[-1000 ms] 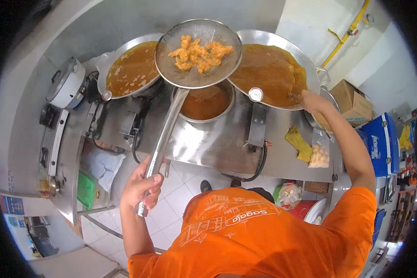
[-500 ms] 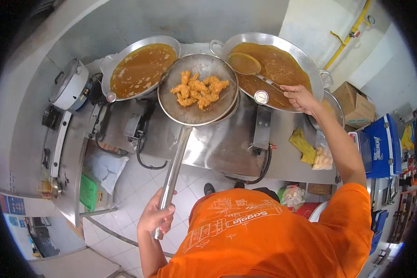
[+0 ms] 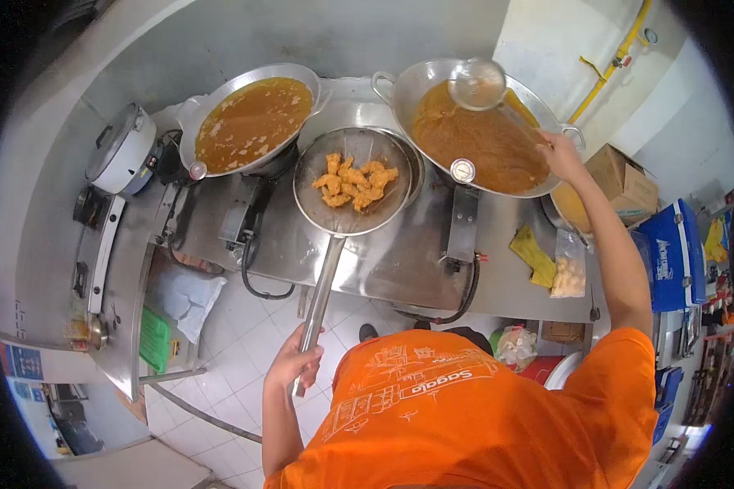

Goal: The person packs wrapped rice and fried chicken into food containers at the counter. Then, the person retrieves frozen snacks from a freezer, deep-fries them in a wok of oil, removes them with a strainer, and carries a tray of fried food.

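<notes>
My left hand point(image 3: 292, 359) is wrapped around the long metal handle of a big round strainer point(image 3: 351, 218). Several golden-brown fried pieces point(image 3: 355, 183) lie in its basket, and the rim of another round metal vessel point(image 3: 420, 173) shows behind it. My right hand point(image 3: 561, 155) grips the handle of a smaller round skimmer point(image 3: 477, 84). The skimmer is above the far side of the right wok point(image 3: 426, 76), which holds brown frying oil. Whether its mesh carries anything is blurred. To the left, a second wok point(image 3: 257, 72) contains brown oil with pale foam.
Each wok has a dial thermometer point(image 3: 462, 170) at its front edge. A yellow cloth point(image 3: 533, 254) and a plastic bag point(image 3: 570, 265) lie on the steel counter point(image 3: 359, 265). A cardboard box point(image 3: 624, 183) and a blue cooler point(image 3: 669, 257) stand rightward; a rice cooker point(image 3: 124, 147) stands left.
The large strainer has shifted slightly right and lower in view, its fried pieces still inside. The skimmer has risen from the oil and moved right and toward the wok's far side.
</notes>
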{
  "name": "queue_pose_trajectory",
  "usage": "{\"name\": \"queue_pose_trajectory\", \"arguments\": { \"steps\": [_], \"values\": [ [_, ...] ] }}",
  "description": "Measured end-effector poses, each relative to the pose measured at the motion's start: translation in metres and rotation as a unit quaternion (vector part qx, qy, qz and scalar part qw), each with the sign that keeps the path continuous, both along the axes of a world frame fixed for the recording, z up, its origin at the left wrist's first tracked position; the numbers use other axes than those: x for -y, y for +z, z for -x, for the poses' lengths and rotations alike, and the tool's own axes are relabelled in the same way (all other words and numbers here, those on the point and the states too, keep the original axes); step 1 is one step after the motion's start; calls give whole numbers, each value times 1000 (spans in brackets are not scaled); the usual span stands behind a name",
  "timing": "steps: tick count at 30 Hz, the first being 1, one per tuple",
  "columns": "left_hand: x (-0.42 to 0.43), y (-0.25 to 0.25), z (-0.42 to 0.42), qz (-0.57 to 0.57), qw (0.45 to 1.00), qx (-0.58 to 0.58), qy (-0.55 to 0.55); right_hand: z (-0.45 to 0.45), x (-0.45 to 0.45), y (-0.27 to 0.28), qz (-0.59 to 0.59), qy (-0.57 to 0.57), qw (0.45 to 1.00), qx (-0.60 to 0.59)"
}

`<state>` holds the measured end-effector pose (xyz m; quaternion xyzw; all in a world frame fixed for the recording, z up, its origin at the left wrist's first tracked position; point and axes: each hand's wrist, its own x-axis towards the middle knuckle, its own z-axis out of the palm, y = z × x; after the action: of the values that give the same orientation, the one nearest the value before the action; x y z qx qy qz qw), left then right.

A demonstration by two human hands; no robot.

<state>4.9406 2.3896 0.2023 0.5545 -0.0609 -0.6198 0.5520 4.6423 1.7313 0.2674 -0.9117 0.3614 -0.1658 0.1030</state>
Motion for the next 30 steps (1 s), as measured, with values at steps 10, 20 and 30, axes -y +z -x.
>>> {"name": "queue_pose_trajectory", "arguments": {
  "steps": [10, 20, 30],
  "values": [
    [62, -54, -28, 31, 999, -12, -8, 37, -10, 9, 126, -171, 945, -249],
    [86, -51, -27, -28, 999, -43, 0, -28, -20, -13, -21, -38, 973, -225],
    [32, -54, -7, -9, 998, -59, 20, -66, -48, -17, -365, -12, 930, -42]
  ]
}}
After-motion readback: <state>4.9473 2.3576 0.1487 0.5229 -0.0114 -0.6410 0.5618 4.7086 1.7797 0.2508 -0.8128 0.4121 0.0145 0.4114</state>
